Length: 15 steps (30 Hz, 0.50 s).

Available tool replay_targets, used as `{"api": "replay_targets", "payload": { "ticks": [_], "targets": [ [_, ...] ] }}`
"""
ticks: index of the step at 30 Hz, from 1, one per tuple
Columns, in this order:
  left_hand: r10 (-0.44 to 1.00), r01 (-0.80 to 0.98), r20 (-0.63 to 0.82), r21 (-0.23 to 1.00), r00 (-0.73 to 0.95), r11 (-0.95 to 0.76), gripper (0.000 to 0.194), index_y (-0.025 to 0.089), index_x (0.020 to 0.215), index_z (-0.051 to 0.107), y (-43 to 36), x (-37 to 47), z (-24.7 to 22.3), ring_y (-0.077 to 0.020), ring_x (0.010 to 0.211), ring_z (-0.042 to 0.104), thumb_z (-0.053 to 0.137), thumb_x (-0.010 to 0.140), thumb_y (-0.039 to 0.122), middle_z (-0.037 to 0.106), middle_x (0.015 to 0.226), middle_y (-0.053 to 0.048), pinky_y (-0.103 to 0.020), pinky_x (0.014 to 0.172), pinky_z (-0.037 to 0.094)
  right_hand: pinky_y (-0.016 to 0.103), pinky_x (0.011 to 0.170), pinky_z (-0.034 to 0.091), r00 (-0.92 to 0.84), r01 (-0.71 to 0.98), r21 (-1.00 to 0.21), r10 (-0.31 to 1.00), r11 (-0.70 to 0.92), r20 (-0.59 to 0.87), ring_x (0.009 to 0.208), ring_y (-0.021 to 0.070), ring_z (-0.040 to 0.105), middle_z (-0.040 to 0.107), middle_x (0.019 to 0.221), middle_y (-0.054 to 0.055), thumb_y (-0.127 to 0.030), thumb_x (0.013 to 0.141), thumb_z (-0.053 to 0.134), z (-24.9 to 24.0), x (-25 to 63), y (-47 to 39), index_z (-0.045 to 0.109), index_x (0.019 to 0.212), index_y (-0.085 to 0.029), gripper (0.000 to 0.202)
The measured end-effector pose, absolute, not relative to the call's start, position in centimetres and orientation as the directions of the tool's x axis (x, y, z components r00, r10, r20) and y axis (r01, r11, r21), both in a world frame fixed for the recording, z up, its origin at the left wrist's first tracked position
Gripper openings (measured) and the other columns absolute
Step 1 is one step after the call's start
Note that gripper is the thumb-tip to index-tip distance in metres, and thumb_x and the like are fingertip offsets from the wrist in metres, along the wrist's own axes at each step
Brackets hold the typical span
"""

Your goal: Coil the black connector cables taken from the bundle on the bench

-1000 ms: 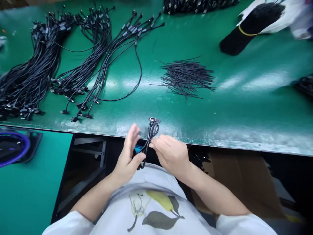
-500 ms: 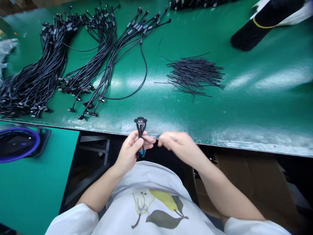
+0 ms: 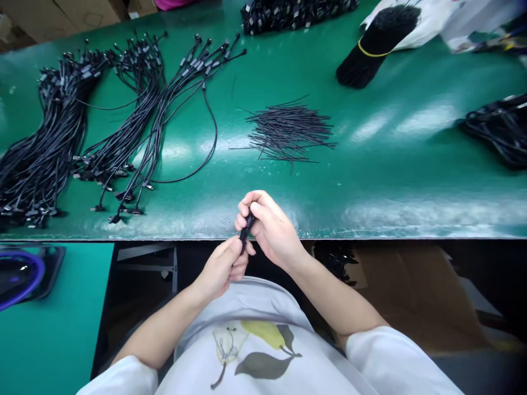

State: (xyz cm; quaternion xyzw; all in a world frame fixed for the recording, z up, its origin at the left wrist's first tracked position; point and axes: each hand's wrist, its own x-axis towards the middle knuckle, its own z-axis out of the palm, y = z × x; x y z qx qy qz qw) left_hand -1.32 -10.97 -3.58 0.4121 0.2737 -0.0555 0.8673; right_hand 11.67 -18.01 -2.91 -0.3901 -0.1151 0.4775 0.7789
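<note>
A black cable (image 3: 247, 226), folded into a small bundle, is held between my two hands at the front edge of the green table. My left hand (image 3: 224, 266) is closed round its lower end. The fingers of my right hand (image 3: 269, 227) pinch its upper end, hiding most of the plug. Beyond my hands lies a loose pile of thin black twist ties (image 3: 290, 131). Loose black cables (image 3: 152, 120) with plugs at both ends are spread in bunches to the left.
A thick bundle of black ties (image 3: 366, 55) with a yellow band stands back right. Coiled cables (image 3: 296, 13) lie along the back, more black cables (image 3: 502, 129) at far right. A purple-rimmed round object (image 3: 39, 274) sits on the lower surface at left. Below right is a cardboard box (image 3: 403, 296).
My right hand has come over to the bundle and now grips its top. Earlier it was apart, to the right. The view has shifted right.
</note>
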Motion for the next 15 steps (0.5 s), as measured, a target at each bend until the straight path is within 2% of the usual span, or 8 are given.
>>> {"api": "replay_targets", "payload": {
  "ticks": [3,5,7,9,11,12,13,15],
  "targets": [
    [0.142,0.324,-0.553,0.655,0.821,0.683,0.041,0.014,0.086,0.057,-11.3,-0.5,-3.3,-0.0014,0.042,0.013,0.065,0.082,0.054,0.026,0.056,0.011,-0.014,0.037,0.013,0.013,0.035,0.03,0.535,-0.684,-0.682,0.813,0.258,-0.229,0.067,0.0097,0.051,0.046,0.086,-0.003,-0.033,0.088,0.053,-2.9,12.4,-18.3,0.042,0.098,-0.026,0.016],
    [0.193,0.329,-0.567,0.685,0.8,0.65,0.04,0.015,0.09,0.058,-11.4,0.1,-3.3,-0.0013,0.042,0.013,0.066,0.081,0.054,0.029,0.056,0.01,-0.013,0.037,0.015,0.014,0.035,0.03,0.557,-0.668,-0.694,0.798,0.268,-0.229,0.068,0.0106,0.053,0.051,0.095,-0.001,-0.042,0.085,0.058,-3.2,12.4,-18.6,0.042,0.108,-0.028,0.031],
    [0.278,0.346,-0.551,0.767,0.787,0.54,0.04,0.017,0.092,0.06,-11.4,1.0,-3.7,-0.0017,0.041,0.018,0.066,0.081,0.055,0.035,0.058,0.009,-0.013,0.037,0.018,0.016,0.044,0.038,0.556,-0.616,-0.747,0.809,0.25,-0.188,0.074,0.0113,0.057,0.055,0.105,0.003,-0.05,0.078,0.068,-3.9,12.3,-19.2,0.041,0.119,-0.029,0.053],
    [0.33,0.415,-0.508,0.854,0.796,0.314,0.042,0.019,0.095,0.063,-11.4,2.1,-4.5,-0.0046,0.042,0.032,0.062,0.082,0.059,0.045,0.059,0.006,-0.015,0.04,0.031,0.02,0.056,0.046,0.469,-0.548,-0.824,0.869,0.146,-0.158,0.077,0.0122,0.06,0.06,0.102,0.004,-0.051,0.077,0.071,-5.1,12.7,-20.1,0.048,0.12,-0.024,0.056],
    [0.31,0.44,-0.43,0.897,0.848,0.042,0.044,0.021,0.103,0.066,-11.3,2.9,-5.4,-0.0135,0.059,0.056,0.059,0.083,0.06,0.061,0.073,-0.001,-0.024,0.056,0.051,0.023,0.064,0.049,0.383,-0.435,-0.9,0.909,0.02,-0.165,0.076,0.013,0.061,0.064,0.09,0.004,-0.05,0.085,0.061,-5.9,14.3,-21.8,0.059,0.104,-0.018,0.038],
    [0.279,0.417,-0.381,0.905,0.881,-0.081,0.044,0.023,0.109,0.066,-11.0,3.0,-5.8,-0.0192,0.074,0.063,0.057,0.084,0.059,0.067,0.086,-0.004,-0.03,0.07,0.056,0.024,0.067,0.05,0.396,-0.342,-0.939,0.902,-0.031,-0.174,0.076,0.0133,0.062,0.064,0.085,0.004,-0.048,0.09,0.054,-5.9,15.9,-22.9,0.062,0.094,-0.015,0.034],
    [0.255,0.374,-0.322,0.908,0.912,-0.19,0.044,0.026,0.114,0.065,-10.3,3.0,-6.3,-0.0238,0.09,0.065,0.055,0.085,0.057,0.069,0.101,-0.006,-0.035,0.083,0.056,0.024,0.068,0.05,0.481,-0.2,-0.975,0.858,-0.094,-0.181,0.075,0.0129,0.062,0.065,0.08,0.004,-0.044,0.094,0.049,-5.7,17.9,-24.3,0.062,0.086,-0.014,0.034],
    [0.245,0.261,-0.173,0.881,0.954,-0.394,0.041,0.033,0.123,0.06,-7.6,2.7,-7.3,-0.0282,0.111,0.061,0.05,0.089,0.051,0.065,0.122,-0.004,-0.042,0.098,0.051,0.023,0.069,0.049,0.769,0.129,-0.941,0.631,-0.312,-0.103,0.07,0.0109,0.061,0.064,0.075,0.001,-0.036,0.094,0.049,-4.4,23.6,-28.1,0.06,0.079,-0.014,0.029]
  ]
}}
